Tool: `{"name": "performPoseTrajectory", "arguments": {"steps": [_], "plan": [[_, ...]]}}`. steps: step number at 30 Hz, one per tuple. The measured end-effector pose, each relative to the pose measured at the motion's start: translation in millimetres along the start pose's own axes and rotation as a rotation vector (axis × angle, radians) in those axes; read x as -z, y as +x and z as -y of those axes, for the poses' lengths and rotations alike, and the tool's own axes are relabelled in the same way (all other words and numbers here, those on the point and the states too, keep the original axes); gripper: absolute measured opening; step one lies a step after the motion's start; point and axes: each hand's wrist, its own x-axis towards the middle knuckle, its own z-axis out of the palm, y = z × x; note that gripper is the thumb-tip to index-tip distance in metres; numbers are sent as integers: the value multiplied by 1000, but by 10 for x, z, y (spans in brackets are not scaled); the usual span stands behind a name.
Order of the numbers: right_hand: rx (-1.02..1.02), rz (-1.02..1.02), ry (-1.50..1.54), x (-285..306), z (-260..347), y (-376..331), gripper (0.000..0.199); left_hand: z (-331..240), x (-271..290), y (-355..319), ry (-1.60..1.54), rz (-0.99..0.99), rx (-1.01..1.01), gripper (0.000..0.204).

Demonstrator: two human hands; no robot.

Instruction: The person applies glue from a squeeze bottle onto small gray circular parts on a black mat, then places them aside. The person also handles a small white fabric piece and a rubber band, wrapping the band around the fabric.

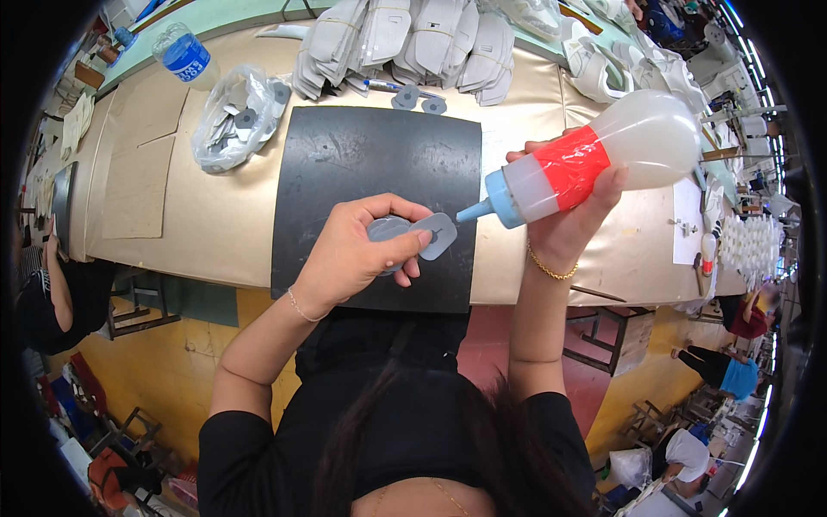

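Observation:
My left hand (357,250) is closed on several small grey rounded pieces. One grey piece (444,233), with a darker mark in its middle, sticks out between thumb and fingers; others are fanned behind it in the palm. My right hand (579,220) grips a translucent squeeze bottle (650,142) with a red band and a light blue nozzle cap (500,198). The bottle is tilted, its tip pointing left, just right of and above the grey piece. Whether they touch is hard to tell. Both hands are over a black mat (379,155).
At the back lie bundled stacks of light grey cut pieces (422,39), a pen and loose grey pieces (406,97). A plastic bag of pieces (233,121) and a bottle with a blue label (185,59) stand left. White shoe parts (594,65) lie at back right. Other people sit farther off.

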Motion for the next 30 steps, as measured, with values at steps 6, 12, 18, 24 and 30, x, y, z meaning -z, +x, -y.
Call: {"name": "performPoseTrajectory", "arguments": {"steps": [6,12,18,24,30], "plan": [[164,226,-302,199,-9,65,85,-55,-22,-12,147,-9,-19,22],[139,351,-351,4,94,124,85,-97,-49,-37,204,-2,15,22],[200,383,-326,-53,69,144,77,-113,-44,-47,182,14,36,22],[192,384,-177,-152,80,112,49,-124,-37,-42,135,27,56,21],[144,405,-232,-71,68,101,63,-113,10,-25,8,47,67,22]]}}
